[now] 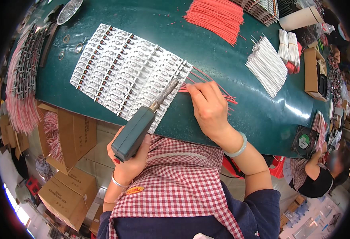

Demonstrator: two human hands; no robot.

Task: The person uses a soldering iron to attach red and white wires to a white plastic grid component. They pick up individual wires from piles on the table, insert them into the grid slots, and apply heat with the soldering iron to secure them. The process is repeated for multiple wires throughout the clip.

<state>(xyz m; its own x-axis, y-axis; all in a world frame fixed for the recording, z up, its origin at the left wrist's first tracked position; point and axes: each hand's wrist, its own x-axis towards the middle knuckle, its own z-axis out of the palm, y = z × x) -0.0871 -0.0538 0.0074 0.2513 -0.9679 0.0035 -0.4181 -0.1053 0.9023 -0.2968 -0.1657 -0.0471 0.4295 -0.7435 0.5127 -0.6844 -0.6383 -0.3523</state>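
A sheet of rows of small white plastic parts (121, 65) with dark and metal bits lies on the green table. My left hand (131, 165) is wrapped round a dark green soldering gun (132, 133), whose metal tip reaches up to the sheet's right edge. Several red wires (229, 96) stick out to the right from that edge. My right hand (209, 104) is closed, thumb and forefinger pinched on a red wire close to the tip. The wire's end at the sheet is too small to make out.
Red wires (215, 18) lie in a pile at the back, with white wires (266, 65) to their right. Stacked wired parts (23, 79) stand at the left edge. Cardboard boxes (69, 195) sit at lower left. A co-worker (314, 175) is at far right.
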